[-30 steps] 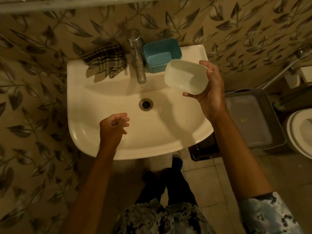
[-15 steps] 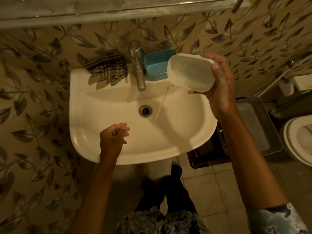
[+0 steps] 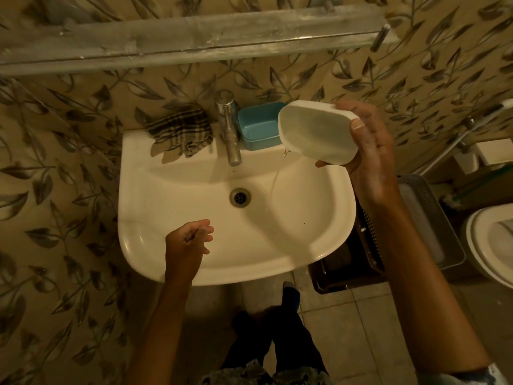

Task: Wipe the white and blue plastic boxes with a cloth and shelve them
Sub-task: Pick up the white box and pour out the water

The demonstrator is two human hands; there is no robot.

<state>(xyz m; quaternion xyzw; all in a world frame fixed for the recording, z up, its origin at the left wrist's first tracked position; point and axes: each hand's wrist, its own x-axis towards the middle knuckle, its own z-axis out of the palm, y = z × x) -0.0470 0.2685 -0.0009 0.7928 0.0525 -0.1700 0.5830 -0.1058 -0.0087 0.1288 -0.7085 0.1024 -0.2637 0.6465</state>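
Observation:
My right hand (image 3: 369, 159) grips the white plastic box (image 3: 316, 132), tipped toward the left above the right side of the sink (image 3: 194, 262). A thin stream of water falls from its lower corner into the basin. The blue plastic box (image 3: 256, 129) stands on the sink's back ledge, right of the tap (image 3: 229, 129), partly hidden by the white box. A checked cloth (image 3: 180, 129) lies crumpled on the ledge left of the tap. My left hand (image 3: 188, 243) hovers over the basin's front edge, fingers loosely curled, holding nothing.
A long shelf (image 3: 194, 40) runs along the leaf-patterned wall above the sink. A grey tray-like basket (image 3: 433, 218) over a dark crate (image 3: 347, 262) sits on the floor to the right. A toilet (image 3: 491, 240) is at the far right edge.
My right hand lifted the white box and tipped it, so water now pours into the basin. The view shifted upward, bringing the shelf into sight. My left hand stayed put.

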